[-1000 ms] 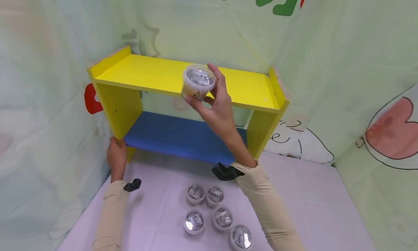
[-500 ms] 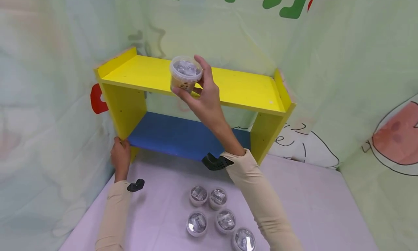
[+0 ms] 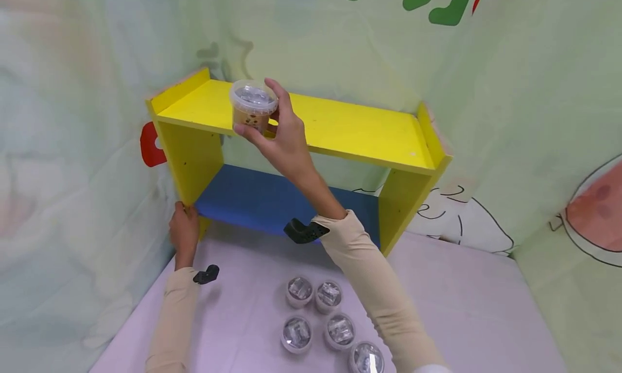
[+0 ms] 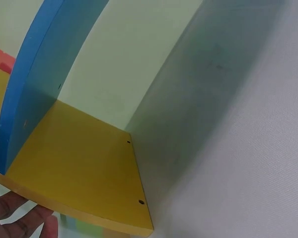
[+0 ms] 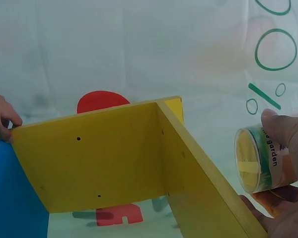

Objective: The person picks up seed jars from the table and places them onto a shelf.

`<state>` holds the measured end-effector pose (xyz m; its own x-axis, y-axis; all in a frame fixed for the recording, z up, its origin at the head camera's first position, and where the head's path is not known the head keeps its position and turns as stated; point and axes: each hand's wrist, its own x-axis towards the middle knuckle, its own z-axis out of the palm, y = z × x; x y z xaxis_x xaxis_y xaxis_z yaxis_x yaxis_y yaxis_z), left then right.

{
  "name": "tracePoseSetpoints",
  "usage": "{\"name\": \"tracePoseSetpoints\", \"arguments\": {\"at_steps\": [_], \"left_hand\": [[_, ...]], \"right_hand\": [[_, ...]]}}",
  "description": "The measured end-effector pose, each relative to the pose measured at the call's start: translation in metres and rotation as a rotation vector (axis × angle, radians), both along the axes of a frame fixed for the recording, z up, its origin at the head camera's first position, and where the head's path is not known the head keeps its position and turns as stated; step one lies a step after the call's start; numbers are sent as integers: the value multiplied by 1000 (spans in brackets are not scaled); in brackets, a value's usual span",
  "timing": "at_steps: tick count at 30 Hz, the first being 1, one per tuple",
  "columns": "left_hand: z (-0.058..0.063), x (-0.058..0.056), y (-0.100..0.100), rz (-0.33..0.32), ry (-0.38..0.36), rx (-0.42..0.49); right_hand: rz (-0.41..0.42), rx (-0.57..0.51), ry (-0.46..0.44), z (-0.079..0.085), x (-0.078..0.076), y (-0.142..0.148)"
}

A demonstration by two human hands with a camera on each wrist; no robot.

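My right hand holds a small clear plastic tub between thumb and fingers, upright, at the upper yellow shelf board. Silvery packets show through its lid. The right wrist view shows the tub's printed label; whether its base touches the board cannot be told. My left hand grips the front edge of the left yellow side panel, near the blue lower board. In the left wrist view its fingers lie along that panel's outer side.
Several similar tubs stand in a loose group on the pale table cover, in front of the shelf. A printed cloth hangs close beside the left panel and behind the shelf. The right side panel bounds the other end.
My right hand has moved the tub leftward along the upper board. My left hand keeps its grip on the side panel. The head view has shifted slightly.
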<state>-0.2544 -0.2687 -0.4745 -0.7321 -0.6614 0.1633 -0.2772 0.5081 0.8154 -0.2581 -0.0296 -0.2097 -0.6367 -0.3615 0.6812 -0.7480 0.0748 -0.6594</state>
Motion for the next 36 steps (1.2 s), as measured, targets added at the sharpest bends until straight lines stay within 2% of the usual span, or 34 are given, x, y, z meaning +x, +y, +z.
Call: {"name": "tracePoseSetpoints", "arguments": {"at_steps": [9, 17, 22, 31, 36], "left_hand": [[3, 2, 1, 4, 26, -15], [-5, 7, -1, -9, 11, -15], [-9, 9, 2, 2, 35, -33], [-6, 8, 4, 4, 26, -41], [-4, 11, 1, 13, 15, -35]], "right_hand": [[-33, 86, -11, 4, -4, -18], [-38, 150, 18, 3, -11, -39], [-52, 211, 46, 3, -15, -50], [-95, 267, -33, 8, -20, -63], [-136, 320, -15, 9, -19, -73]]}}
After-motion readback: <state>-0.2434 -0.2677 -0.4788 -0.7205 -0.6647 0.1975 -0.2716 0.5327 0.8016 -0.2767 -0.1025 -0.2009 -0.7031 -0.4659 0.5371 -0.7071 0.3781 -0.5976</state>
